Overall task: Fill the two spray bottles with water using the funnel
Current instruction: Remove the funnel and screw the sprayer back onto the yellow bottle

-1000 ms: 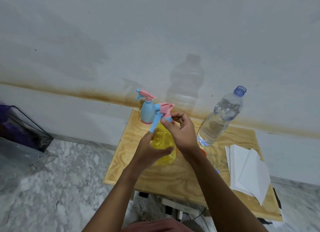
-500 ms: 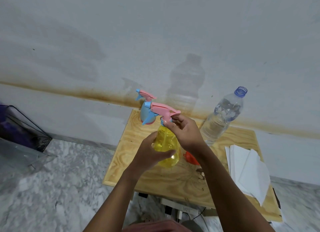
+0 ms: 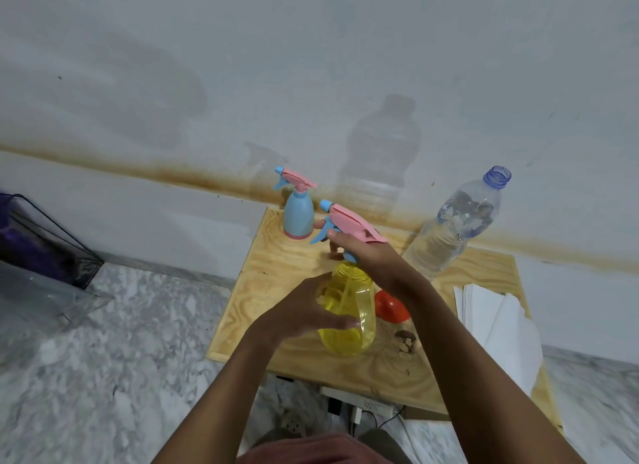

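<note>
The wooden board [image 3: 276, 290] carried all the task items. At its far right stood the clear water bottle [image 3: 449, 235], uncapped and partly full. White paper sheets [image 3: 498, 318] lay stacked on the near right.

The yellow spray bottle [image 3: 349, 321] stood near the board's centre. The left hand [image 3: 304, 311] had its fingers wrapped round the body. The right hand [image 3: 373, 256] had its fingers curled round the neck, beneath the pink spray head [image 3: 352, 225], which was seated on the bottle. No water level could be made out inside.

The blue spray bottle [image 3: 298, 214] stood at the far left edge, untouched, with its head fitted. The red funnel [image 3: 390, 306] lay on the board just right of the yellow bottle, in no hand.

Assessment: the task appeared to be at an early stage. The grip suggested the yellow bottle's head was being unscrewed. Both fillings were judged outstanding, and the funnel had yet to be placed.
</note>
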Tool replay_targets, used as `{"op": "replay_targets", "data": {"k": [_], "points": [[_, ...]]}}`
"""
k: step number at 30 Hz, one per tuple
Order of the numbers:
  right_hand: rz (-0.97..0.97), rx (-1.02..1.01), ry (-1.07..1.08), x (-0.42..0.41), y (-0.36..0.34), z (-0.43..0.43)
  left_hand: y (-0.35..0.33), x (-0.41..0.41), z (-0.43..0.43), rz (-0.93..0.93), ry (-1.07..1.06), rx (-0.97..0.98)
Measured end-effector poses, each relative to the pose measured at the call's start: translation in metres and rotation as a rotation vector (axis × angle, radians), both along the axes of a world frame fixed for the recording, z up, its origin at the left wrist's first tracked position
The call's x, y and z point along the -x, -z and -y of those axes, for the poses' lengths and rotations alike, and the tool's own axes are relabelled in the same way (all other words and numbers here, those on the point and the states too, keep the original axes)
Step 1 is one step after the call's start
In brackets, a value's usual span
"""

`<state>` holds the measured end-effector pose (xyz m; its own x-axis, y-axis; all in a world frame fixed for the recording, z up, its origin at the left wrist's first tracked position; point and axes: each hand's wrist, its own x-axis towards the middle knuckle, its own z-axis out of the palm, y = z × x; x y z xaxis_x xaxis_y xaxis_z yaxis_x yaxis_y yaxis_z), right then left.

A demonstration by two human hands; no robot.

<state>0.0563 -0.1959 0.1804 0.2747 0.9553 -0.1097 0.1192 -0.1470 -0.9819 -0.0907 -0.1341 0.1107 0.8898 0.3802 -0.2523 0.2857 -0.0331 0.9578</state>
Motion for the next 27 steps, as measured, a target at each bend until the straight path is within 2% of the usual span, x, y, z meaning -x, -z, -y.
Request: {"op": "replay_targets", "data": {"k": [4,6,8,11,14,18,22,27], "points": [[-0.117,0.022,0.025,-0.011,0.011,-0.005,0.017,0.012,-0.018,-0.073,0.052,0.088],[-0.111,0.037,0.081,-0.018,0.019,-0.006,0.032,0.024,-0.033,-0.201,0.041,0.092],[-0.06,0.109,0.104,-0.021,0.03,-0.008,0.054,0.031,-0.044,-0.373,-0.083,-0.007],[-0.016,0.286,0.06,-0.02,0.056,-0.016,0.094,0.035,-0.052,-0.608,-0.288,-0.307],[0.048,0.491,-0.006,-0.016,0.08,-0.021,0.119,0.036,-0.049,-0.781,-0.294,-0.489],[0.057,0.587,-0.017,-0.012,0.096,-0.029,0.129,0.031,-0.034,-0.813,-0.275,-0.691],[0.016,0.633,-0.029,-0.011,0.101,-0.038,0.125,0.027,-0.035,-0.82,-0.296,-0.645],[0.13,0.603,-0.028,-0.016,0.105,-0.041,0.121,0.025,-0.034,-0.862,-0.268,-0.637]]}}
